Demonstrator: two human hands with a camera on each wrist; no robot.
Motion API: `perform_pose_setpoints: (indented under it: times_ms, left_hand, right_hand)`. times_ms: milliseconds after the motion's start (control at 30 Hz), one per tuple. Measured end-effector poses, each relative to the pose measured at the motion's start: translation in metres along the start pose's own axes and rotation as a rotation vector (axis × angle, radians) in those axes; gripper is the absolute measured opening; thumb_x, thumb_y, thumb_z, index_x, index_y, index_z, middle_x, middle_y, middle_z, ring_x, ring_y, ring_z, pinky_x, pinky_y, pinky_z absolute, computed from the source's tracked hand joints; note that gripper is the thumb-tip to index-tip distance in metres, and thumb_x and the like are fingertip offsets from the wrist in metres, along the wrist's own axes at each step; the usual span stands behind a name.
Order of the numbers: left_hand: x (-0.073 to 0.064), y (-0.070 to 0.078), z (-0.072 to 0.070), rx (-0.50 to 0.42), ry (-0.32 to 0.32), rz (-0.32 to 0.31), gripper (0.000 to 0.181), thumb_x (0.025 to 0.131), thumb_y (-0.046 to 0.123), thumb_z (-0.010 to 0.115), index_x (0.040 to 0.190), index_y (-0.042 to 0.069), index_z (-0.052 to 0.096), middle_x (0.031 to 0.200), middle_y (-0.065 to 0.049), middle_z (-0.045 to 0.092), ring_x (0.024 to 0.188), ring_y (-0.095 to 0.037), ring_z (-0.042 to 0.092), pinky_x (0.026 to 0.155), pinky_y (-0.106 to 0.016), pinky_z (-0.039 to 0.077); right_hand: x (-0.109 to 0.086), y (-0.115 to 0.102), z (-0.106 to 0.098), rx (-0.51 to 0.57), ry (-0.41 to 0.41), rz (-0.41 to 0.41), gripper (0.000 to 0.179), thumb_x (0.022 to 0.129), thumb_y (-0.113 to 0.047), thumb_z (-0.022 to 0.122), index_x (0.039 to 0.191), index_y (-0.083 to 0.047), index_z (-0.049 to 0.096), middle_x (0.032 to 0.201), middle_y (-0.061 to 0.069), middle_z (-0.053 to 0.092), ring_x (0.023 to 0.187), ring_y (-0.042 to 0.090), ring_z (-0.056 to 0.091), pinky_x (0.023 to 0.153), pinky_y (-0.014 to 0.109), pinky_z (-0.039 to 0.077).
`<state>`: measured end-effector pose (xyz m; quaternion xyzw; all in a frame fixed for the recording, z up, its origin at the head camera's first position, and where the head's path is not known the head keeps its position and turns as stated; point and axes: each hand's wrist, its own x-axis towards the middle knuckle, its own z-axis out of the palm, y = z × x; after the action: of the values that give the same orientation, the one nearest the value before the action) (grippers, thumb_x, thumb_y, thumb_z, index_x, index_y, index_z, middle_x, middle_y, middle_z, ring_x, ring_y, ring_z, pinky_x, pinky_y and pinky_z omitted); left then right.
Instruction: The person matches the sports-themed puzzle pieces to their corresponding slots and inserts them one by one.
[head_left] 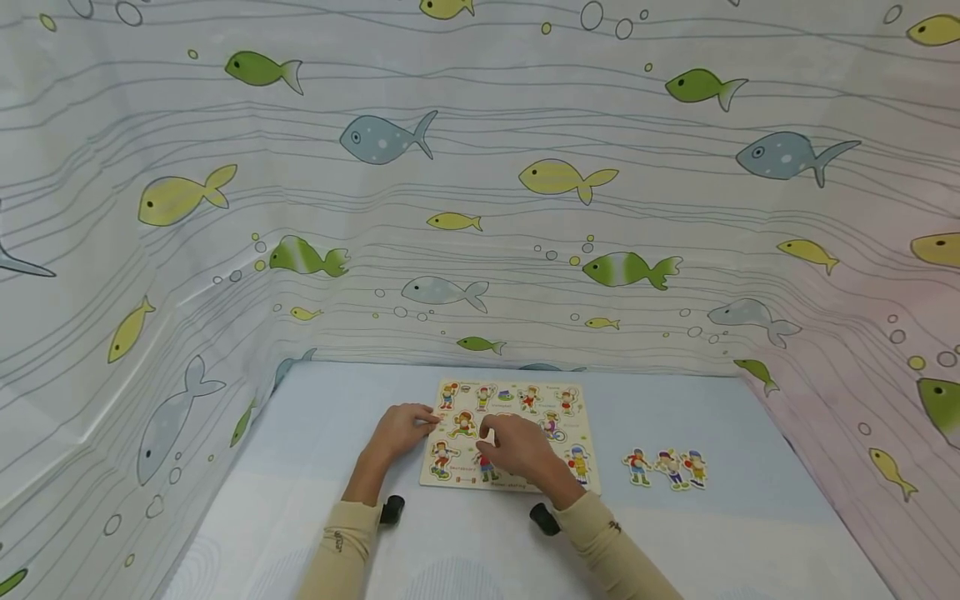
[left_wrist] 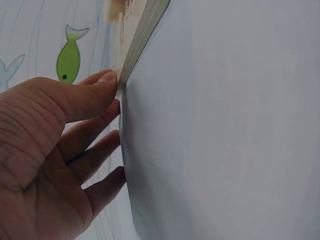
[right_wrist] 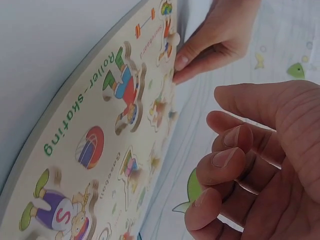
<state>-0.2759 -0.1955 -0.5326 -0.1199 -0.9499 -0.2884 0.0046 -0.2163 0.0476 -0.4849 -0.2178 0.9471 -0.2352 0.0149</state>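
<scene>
A wooden peg puzzle board (head_left: 517,483) printed with sports figures and words lies on the table. My left hand (head_left: 401,431) touches its left edge, thumb and fingertips against the rim with the fingers fairly straight; in the left wrist view the lower fingertips rest on the tabletop. Over the middle of the board hovers my right hand (head_left: 517,450), fingers loosely bent, nothing between them in the right wrist view. Below it show a roller-skating figure (right_wrist: 127,90) and a figure in purple (right_wrist: 60,212). Part of the board is hidden under this hand.
Three loose figure pieces, one with a blue cap (head_left: 637,467), one in the middle (head_left: 672,470) and one in yellow (head_left: 695,468), lie right of the board. Fish-patterned sheets (head_left: 480,250) wall in the pale tabletop (head_left: 322,417). Black wrist devices (head_left: 544,518) sit by the cuffs.
</scene>
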Motion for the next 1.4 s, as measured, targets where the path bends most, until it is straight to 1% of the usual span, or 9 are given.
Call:
perform_pose_setpoints:
  times_ms: [200, 433, 500, 733, 1000, 1233, 1400]
  left_hand:
    - [0.000, -0.004, 0.001, -0.002, 0.013, 0.015, 0.013, 0.086, 0.013, 0.076, 0.099, 0.012, 0.080, 0.119, -0.009, 0.069, 0.118, -0.033, 0.060, 0.104, -0.049, 0.044]
    - [0.001, -0.005, 0.003, -0.004, 0.007, 0.016, 0.013, 0.087, 0.014, 0.076, 0.099, 0.013, 0.080, 0.119, -0.008, 0.069, 0.118, -0.032, 0.060, 0.104, -0.049, 0.044]
    - [0.001, -0.005, 0.003, -0.001, 0.004, 0.015, 0.012, 0.087, 0.014, 0.076, 0.099, 0.013, 0.080, 0.120, -0.008, 0.069, 0.119, -0.033, 0.060, 0.103, -0.049, 0.044]
    - [0.001, -0.004, 0.003, -0.003, 0.001, 0.008, 0.013, 0.087, 0.015, 0.076, 0.099, 0.013, 0.080, 0.121, -0.008, 0.069, 0.120, -0.032, 0.059, 0.104, -0.049, 0.043]
    - [0.000, -0.003, 0.002, -0.007, 0.007, 0.008, 0.013, 0.087, 0.014, 0.076, 0.099, 0.012, 0.080, 0.120, -0.008, 0.069, 0.119, -0.033, 0.059, 0.104, -0.049, 0.043]
    - [0.001, -0.003, 0.003, -0.008, 0.009, 0.017, 0.013, 0.087, 0.014, 0.076, 0.099, 0.012, 0.080, 0.119, -0.009, 0.069, 0.119, -0.033, 0.060, 0.104, -0.049, 0.044]
    - [0.000, -0.003, 0.002, -0.013, 0.017, 0.016, 0.012, 0.086, 0.013, 0.076, 0.098, 0.012, 0.080, 0.119, -0.009, 0.069, 0.118, -0.033, 0.060, 0.103, -0.049, 0.044]
  right_hand:
    - [-0.007, 0.006, -0.002, 0.025, 0.021, -0.005, 0.014, 0.095, -0.028, 0.066, 0.103, -0.016, 0.067, 0.057, -0.012, 0.051, 0.043, 0.005, 0.048, 0.040, 0.024, 0.035]
    - [-0.010, 0.011, -0.004, 0.049, 0.005, 0.010, 0.015, 0.094, -0.027, 0.067, 0.102, -0.014, 0.065, 0.054, -0.012, 0.052, 0.043, 0.005, 0.051, 0.042, 0.025, 0.037]
    - [-0.011, 0.013, -0.005, 0.041, 0.003, 0.016, 0.014, 0.094, -0.028, 0.068, 0.102, -0.016, 0.064, 0.054, -0.013, 0.052, 0.044, 0.005, 0.051, 0.043, 0.025, 0.037]
    - [-0.015, 0.018, -0.008, -0.055, 0.061, -0.002, 0.011, 0.093, -0.030, 0.069, 0.095, -0.020, 0.065, 0.061, -0.014, 0.049, 0.049, 0.005, 0.044, 0.041, 0.023, 0.035]
    - [-0.020, 0.025, -0.011, -0.039, 0.083, 0.023, 0.011, 0.094, -0.029, 0.068, 0.098, -0.019, 0.067, 0.060, -0.012, 0.048, 0.048, 0.005, 0.041, 0.041, 0.022, 0.031]
    - [-0.025, 0.031, -0.011, -0.053, 0.084, 0.073, 0.013, 0.092, -0.032, 0.070, 0.098, -0.020, 0.067, 0.063, -0.012, 0.049, 0.051, 0.006, 0.042, 0.043, 0.023, 0.033]
    - [-0.028, 0.036, -0.013, -0.062, 0.093, 0.061, 0.014, 0.092, -0.030, 0.070, 0.099, -0.018, 0.067, 0.061, -0.012, 0.048, 0.049, 0.006, 0.041, 0.043, 0.022, 0.032]
